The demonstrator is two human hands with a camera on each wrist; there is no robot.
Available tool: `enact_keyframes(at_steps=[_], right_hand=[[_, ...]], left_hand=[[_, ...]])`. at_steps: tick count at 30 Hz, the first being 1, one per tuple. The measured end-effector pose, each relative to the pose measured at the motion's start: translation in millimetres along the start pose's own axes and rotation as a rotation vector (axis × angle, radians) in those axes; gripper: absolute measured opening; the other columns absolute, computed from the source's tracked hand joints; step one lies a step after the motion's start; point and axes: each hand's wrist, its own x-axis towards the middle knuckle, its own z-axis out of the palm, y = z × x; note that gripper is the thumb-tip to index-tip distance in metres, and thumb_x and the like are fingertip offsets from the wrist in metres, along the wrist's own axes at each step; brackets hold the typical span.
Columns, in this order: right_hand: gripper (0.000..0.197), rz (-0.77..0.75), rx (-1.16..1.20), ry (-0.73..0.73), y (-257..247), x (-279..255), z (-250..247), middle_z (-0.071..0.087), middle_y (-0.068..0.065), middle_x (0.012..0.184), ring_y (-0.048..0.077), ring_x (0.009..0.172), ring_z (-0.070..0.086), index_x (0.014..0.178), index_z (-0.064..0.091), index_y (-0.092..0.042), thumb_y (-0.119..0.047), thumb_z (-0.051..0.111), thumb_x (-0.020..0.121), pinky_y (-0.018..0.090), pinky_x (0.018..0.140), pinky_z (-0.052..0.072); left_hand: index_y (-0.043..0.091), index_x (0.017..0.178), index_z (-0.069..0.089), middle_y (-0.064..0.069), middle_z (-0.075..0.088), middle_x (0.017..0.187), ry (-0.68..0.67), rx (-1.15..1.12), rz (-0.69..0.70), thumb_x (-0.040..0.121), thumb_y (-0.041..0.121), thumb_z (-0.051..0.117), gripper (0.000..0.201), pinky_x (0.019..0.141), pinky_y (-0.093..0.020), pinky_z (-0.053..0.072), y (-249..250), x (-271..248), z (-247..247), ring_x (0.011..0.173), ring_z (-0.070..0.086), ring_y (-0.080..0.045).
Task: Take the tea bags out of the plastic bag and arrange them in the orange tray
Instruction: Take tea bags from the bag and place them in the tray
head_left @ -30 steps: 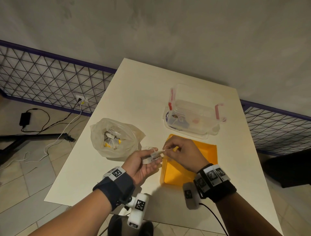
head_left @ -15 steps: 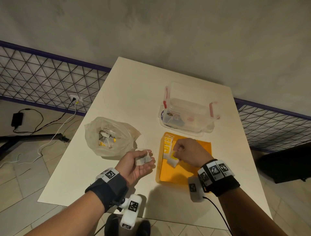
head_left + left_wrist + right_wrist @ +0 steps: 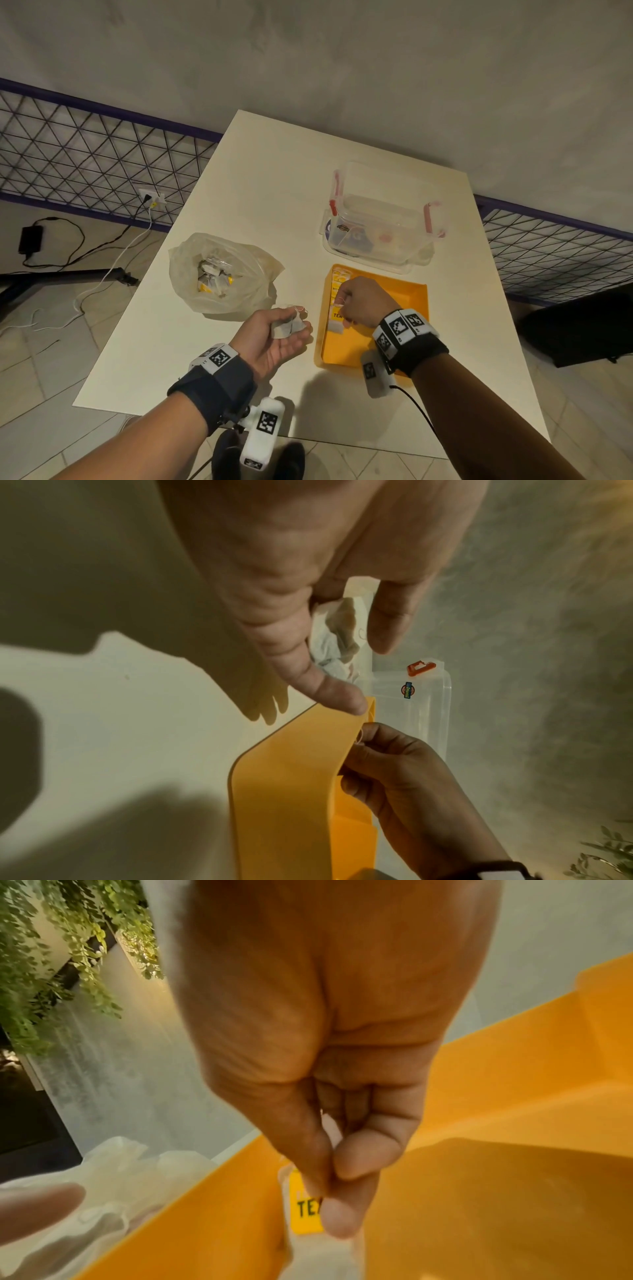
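Note:
The crumpled clear plastic bag (image 3: 219, 274) lies on the table's left half with several tea bags (image 3: 214, 279) inside. The orange tray (image 3: 404, 308) sits to its right. My left hand (image 3: 294, 320) hovers palm-up between them, its fingers curled round a small clump of white tea bags (image 3: 334, 639). My right hand (image 3: 342, 305) is over the tray's left side, thumb and forefinger pinching a tea bag by its yellow tag (image 3: 303, 1215). That bag's white pouch (image 3: 337, 327) lies on the tray floor. More tea bags (image 3: 339, 279) lie in a column along the tray's left wall.
A clear lidded storage box (image 3: 380, 222) with red clips stands just behind the tray. The white table (image 3: 260, 178) ends close to my body and at the right. A wire fence (image 3: 85, 147) and floor cables (image 3: 68, 240) lie beyond the left edge.
One second ago both hands met over the tray's near-left corner. Since then my right hand carried one tea bag down into the tray's left column, while the left hand stayed holding the others.

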Motion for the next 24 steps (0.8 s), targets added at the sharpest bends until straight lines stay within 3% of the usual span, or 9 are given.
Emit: enact_keyframes(at_steps=[4, 6, 10, 13, 17, 21, 24], right_hand=[[0.008, -0.042, -0.049, 0.087, -1.8, 1.1, -3.3, 0.063, 0.002, 0.079, 0.025, 0.084, 0.068, 0.085, 0.067, -0.01, -0.004, 0.07, 0.081, 0.034, 0.077, 0.054], [0.009, -0.036, -0.069, 0.098, -3.3, 1.5, -5.5, 0.061, 0.003, 0.08, 0.025, 0.087, 0.065, 0.087, 0.068, -0.009, -0.006, 0.073, 0.08, 0.032, 0.077, 0.051], [0.009, 0.001, -0.061, 0.097, -8.0, 4.7, -8.3, 0.062, 0.003, 0.079, 0.02, 0.074, 0.061, 0.089, 0.07, -0.007, -0.003, 0.071, 0.08, 0.03, 0.072, 0.052], [0.007, 0.052, 0.026, 0.078, -8.6, 7.1, -8.2, 0.065, 0.004, 0.065, 0.02, 0.056, 0.065, 0.09, 0.07, -0.006, -0.002, 0.069, 0.084, 0.028, 0.061, 0.056], [0.012, 0.084, 0.065, 0.087, -9.8, 9.7, -7.8, 0.068, 0.006, 0.067, 0.022, 0.053, 0.069, 0.092, 0.067, -0.006, 0.0, 0.069, 0.081, 0.033, 0.06, 0.059], [0.019, 0.053, 0.001, 0.131, -10.4, 10.5, -7.0, 0.07, 0.009, 0.075, 0.026, 0.067, 0.068, 0.09, 0.062, -0.004, -0.001, 0.069, 0.073, 0.042, 0.066, 0.058], [0.005, -0.025, -0.054, 0.245, -12.2, 5.7, -8.1, 0.066, 0.007, 0.087, 0.026, 0.084, 0.06, 0.083, 0.06, -0.01, -0.01, 0.065, 0.081, 0.032, 0.068, 0.047]], left_hand=[[0.004, 0.113, 0.059, -0.025, 0.059, 0.104, 0.0, 0.0, 0.006, 0.089, 0.013, 0.058, 0.025, 0.057, -0.029, 0.059, 1.6, 0.5, 0.8, 0.071, 0.069, -0.027], [0.004, 0.113, 0.059, -0.026, 0.059, 0.104, -0.006, -0.007, 0.002, 0.089, 0.012, 0.058, 0.025, 0.056, -0.029, 0.059, 2.3, 0.7, 2.3, 0.07, 0.069, -0.028], [0.003, 0.112, 0.058, -0.025, 0.058, 0.101, -0.024, -0.012, -0.005, 0.09, 0.012, 0.057, 0.024, 0.057, -0.03, 0.058, 3.2, 1.4, 4.4, 0.069, 0.068, -0.028], [0.003, 0.109, 0.059, -0.025, 0.059, 0.098, -0.027, -0.018, -0.01, 0.091, 0.012, 0.055, 0.02, 0.059, -0.031, 0.058, 3.1, 1.6, 4.6, 0.068, 0.069, -0.029], [0.004, 0.107, 0.061, -0.026, 0.06, 0.1, -0.029, -0.008, -0.015, 0.09, 0.017, 0.057, 0.022, 0.061, -0.034, 0.06, 3.3, 1.1, 4.2, 0.07, 0.07, -0.031], [0.007, 0.113, 0.061, -0.026, 0.06, 0.107, -0.046, -0.005, -0.034, 0.092, 0.029, 0.055, 0.031, 0.069, -0.04, 0.06, 4.9, 0.5, 5.2, 0.077, 0.072, -0.032], [0.007, 0.121, 0.06, -0.028, 0.06, 0.118, -0.039, 0.005, -0.028, 0.097, 0.032, 0.049, 0.036, 0.074, -0.043, 0.058, 6.4, 1.8, 4.5, 0.086, 0.073, -0.034]])
